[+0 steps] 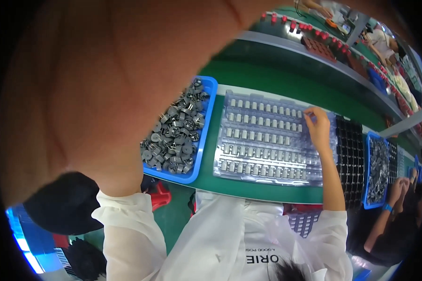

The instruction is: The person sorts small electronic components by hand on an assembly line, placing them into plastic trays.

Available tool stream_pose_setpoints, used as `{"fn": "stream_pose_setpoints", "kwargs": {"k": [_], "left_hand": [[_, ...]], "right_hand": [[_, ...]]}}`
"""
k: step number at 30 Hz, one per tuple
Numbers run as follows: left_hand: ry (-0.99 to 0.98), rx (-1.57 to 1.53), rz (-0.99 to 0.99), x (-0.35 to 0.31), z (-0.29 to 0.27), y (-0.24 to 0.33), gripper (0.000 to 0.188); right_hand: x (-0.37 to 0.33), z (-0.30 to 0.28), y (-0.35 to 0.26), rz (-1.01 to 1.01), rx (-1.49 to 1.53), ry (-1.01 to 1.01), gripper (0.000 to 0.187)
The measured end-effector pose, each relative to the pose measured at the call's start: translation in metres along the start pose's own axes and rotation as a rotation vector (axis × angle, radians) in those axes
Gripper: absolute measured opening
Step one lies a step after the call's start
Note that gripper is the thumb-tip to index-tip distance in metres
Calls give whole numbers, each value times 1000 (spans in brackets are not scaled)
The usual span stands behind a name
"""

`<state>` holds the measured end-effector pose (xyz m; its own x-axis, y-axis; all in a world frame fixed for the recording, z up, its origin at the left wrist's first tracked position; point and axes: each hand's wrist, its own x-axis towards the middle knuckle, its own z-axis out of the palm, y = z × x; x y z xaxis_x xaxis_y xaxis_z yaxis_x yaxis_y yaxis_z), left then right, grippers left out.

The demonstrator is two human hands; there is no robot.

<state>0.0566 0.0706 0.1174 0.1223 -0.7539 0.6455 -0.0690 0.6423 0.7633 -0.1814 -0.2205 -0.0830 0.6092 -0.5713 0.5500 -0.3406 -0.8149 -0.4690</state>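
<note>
My left hand [96, 84] looms large and blurred right in front of the view, covering the upper left. Its fingers run out of the picture, so their pose cannot be seen. My right hand [318, 125] is over the right part of a clear plastic tray [220, 161], thumb and forefinger closed together at the end of the farthest row. Whatever is between those fingertips is too small to make out. Several rows of small silvery cylindrical parts [257, 136] lie in the tray's pockets, and pockets near my right hand look bare.
A blue bin [199, 161] heaped with grey round pronged parts [176, 133] stands left of the tray. To the right are a black gridded tray [349, 159], another blue bin [366, 199] and a co-worker's hands [398, 193]. A metal rail [295, 51] runs beyond the green bench [262, 70].
</note>
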Motion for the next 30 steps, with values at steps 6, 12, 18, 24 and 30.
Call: {"fn": "stream_pose_setpoints", "kwargs": {"k": [6,12,18,24,30], "left_hand": [[13,51,33,-12,-1,7,73],[2,100,44,-4,-5,-1,66],[9,168,-71,18,-25,5,60],[-180,1272,-371,-76,-98,-103,27],[-317,1327,-407,-63,-107,-130,19]], "right_hand": [[-2,-15,-17,68,221,78,14],[-8,-17,-59,228,476,17,9],[-28,-30,-68,190,765,-42,14],[-78,-55,-81,507,895,-49,18],[-104,-57,-93,568,963,-35,20]]}}
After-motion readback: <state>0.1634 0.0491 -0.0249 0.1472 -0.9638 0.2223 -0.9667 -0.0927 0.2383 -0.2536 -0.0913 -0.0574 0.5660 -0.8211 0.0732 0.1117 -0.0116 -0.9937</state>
